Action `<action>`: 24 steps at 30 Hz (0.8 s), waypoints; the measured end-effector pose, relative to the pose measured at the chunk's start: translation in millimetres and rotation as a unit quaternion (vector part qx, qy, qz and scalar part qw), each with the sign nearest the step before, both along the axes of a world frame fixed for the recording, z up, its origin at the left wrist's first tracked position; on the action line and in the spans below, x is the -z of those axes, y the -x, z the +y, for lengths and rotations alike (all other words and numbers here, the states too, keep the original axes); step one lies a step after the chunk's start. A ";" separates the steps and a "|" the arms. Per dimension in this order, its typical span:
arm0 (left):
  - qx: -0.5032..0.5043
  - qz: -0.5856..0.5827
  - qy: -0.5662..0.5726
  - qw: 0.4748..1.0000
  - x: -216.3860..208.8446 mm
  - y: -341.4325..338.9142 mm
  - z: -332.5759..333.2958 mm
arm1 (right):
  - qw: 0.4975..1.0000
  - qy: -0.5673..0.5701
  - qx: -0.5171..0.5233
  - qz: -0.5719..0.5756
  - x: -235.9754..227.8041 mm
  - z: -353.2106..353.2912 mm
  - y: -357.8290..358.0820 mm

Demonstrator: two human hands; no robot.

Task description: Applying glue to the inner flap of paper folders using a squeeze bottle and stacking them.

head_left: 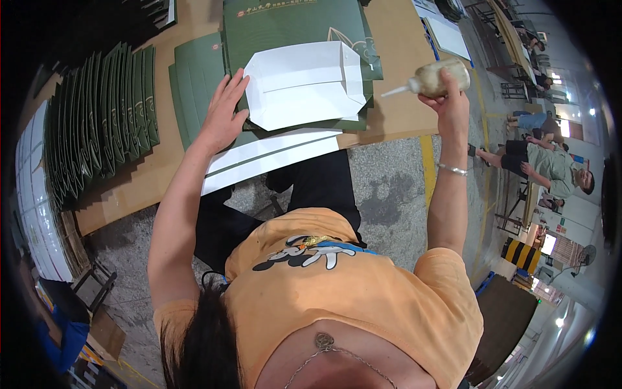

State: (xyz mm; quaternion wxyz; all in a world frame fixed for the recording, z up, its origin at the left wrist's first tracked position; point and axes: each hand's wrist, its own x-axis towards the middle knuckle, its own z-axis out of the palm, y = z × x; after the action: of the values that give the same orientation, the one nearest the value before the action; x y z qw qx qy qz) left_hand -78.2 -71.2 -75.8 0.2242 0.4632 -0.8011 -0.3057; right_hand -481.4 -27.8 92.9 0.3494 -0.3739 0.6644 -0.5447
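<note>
My left hand [225,115] lies with its fingers stretched out at the left edge of a white folded paper bag bottom [298,84], which has angled corners. Beneath it are green printed paper bags [278,29], lying flat on the table. Off to the right, my right hand [448,97] is wrapped round a squeeze glue bottle [440,78] with a long thin nozzle. The bottle is held tilted in the air, its nozzle pointing left toward the white paper and apart from it.
A row of folded green paper bags [103,117] stands on the left of the brown cardboard-covered table [123,201]. White paper strips [272,152] stick out at the near edge. Beside the far right edge lies a pale stack [448,37]. Several people [551,165] are farther right.
</note>
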 end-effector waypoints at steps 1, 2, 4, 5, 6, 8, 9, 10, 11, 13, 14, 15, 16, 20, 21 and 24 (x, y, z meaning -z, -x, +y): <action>-0.009 0.018 -0.005 1.000 -2.9 0.3 -0.3 | 0.999 -0.037 0.015 -0.014 9.1 -5.0 21.8; -0.018 0.036 -0.012 0.999 -5.7 0.3 0.1 | 0.999 -0.033 0.017 -0.015 23.8 -8.6 42.1; -0.033 0.050 -0.021 0.998 -13.0 1.4 0.4 | 0.979 -0.176 0.101 0.009 58.0 -11.9 76.3; -0.051 0.063 -0.035 0.996 -16.7 1.5 0.7 | 0.974 -0.209 0.091 0.009 75.8 -10.2 87.3; -0.053 0.063 -0.030 0.996 -20.9 3.0 0.9 | 0.967 -0.242 0.081 0.009 92.9 -8.8 95.7; -0.067 0.073 -0.043 0.994 -27.2 4.4 1.7 | 0.957 -0.277 0.077 0.042 125.9 -2.7 103.0; -0.067 0.075 -0.039 0.994 -28.3 5.2 0.4 | 0.944 -0.309 0.088 0.076 134.0 -0.5 108.1; -0.066 0.059 -0.044 0.995 -28.6 7.4 -1.0 | 0.945 -0.305 0.090 0.077 140.5 -2.3 115.0; -0.062 0.043 -0.050 0.996 -27.7 10.6 -2.6 | 0.900 -0.308 0.111 0.288 147.0 -3.8 123.7; -0.040 0.040 -0.036 0.998 -25.2 0.5 -4.6 | 0.824 -0.201 0.121 0.515 139.0 -14.7 96.8; -0.025 0.038 -0.024 0.999 -23.2 -11.9 -3.9 | 0.856 -0.148 0.051 0.493 114.4 -24.0 55.9; -0.028 0.036 -0.022 0.999 -19.9 -17.8 -6.1 | 0.876 -0.094 -0.010 0.473 87.3 -27.3 24.4; 0.005 0.010 0.010 1.000 -14.7 -19.7 -9.1 | 0.851 -0.023 -0.103 0.515 76.1 -26.4 7.1; 0.078 -0.235 0.161 0.955 -29.1 -9.7 1.3 | 0.756 0.016 -0.311 0.575 68.6 -17.1 -35.9; 0.081 -0.234 0.161 0.955 -31.5 -6.0 6.8 | 0.721 -0.017 -0.340 0.604 71.3 -11.7 -39.4; 0.064 -0.186 0.201 0.960 -37.5 5.4 15.6 | 0.634 -0.120 -0.383 0.661 71.1 -4.8 -54.0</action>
State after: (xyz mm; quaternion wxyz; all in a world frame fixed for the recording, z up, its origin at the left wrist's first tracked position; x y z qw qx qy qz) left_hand -83.6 -55.6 -38.3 0.1398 0.4048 -0.9016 -0.0604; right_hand -427.5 -32.6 21.9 0.0359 -0.8097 0.5743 0.1153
